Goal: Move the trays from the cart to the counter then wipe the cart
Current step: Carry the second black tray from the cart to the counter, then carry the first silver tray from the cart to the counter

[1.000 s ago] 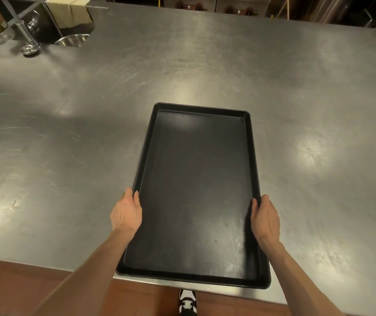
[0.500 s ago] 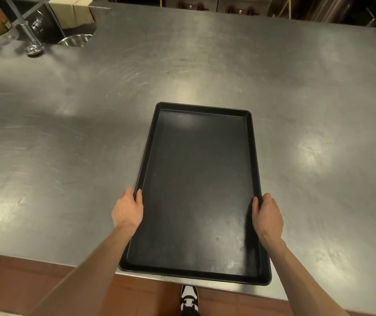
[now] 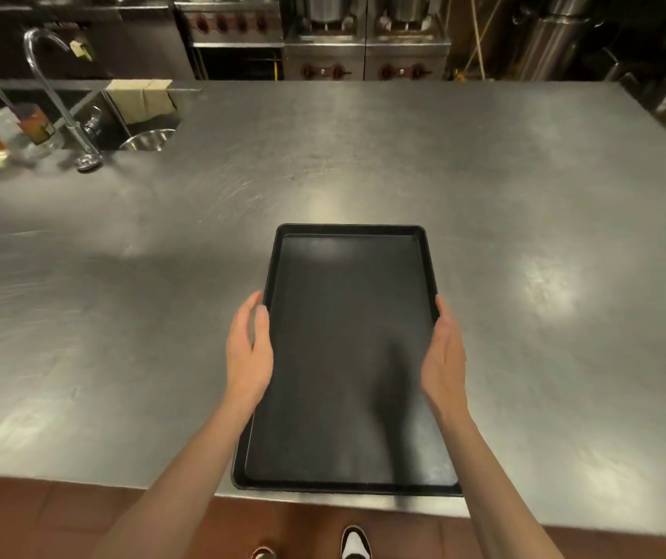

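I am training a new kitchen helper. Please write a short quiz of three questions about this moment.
1. True or false: the black tray lies on the steel counter.
2. Which edge of the tray is beside the left hand?
3. Is the sink at the counter's far left or far right?

Key:
1. True.
2. Its left long edge; the right hand is at the opposite one.
3. Far left.

The tray point(image 3: 347, 357) lies on the counter point(image 3: 525, 236) at lower centre of the frame, its near end at the counter's front edge. The left hand point(image 3: 248, 353) is against its left rim, the right hand point(image 3: 444, 357) against its right rim. At upper left, a sink point(image 3: 137, 115) is set into the counter, a bowl point(image 3: 147, 140) in it and a faucet point(image 3: 57, 94) beside it. Stoves point(image 3: 323, 34) stand behind the counter along the top. Shoes point(image 3: 353, 544) stand on the floor at bottom centre.
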Demonstrator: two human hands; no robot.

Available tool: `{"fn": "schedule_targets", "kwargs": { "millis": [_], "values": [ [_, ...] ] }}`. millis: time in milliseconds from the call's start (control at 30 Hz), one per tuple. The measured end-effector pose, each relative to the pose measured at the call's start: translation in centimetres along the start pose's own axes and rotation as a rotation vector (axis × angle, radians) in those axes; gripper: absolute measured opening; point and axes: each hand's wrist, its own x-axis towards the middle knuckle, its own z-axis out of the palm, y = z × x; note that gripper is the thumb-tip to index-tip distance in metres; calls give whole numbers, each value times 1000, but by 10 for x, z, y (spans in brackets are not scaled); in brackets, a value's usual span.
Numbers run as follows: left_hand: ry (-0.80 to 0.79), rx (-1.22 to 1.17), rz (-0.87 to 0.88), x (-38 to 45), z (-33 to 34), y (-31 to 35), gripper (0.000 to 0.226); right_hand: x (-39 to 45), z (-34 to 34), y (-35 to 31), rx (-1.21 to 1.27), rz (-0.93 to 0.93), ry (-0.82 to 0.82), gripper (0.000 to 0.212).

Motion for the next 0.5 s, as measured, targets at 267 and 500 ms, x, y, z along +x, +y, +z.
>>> {"fn": "schedule_targets", "kwargs": {
  "millis": [267,500],
  "values": [
    [-178,-368,205,22,-17,91,47,-17,0,-83,353,-25,34,63],
    [-517,-457,430,34,-14,143,66,-58,-31,-120,241,-136,377,50]
  ]
}}
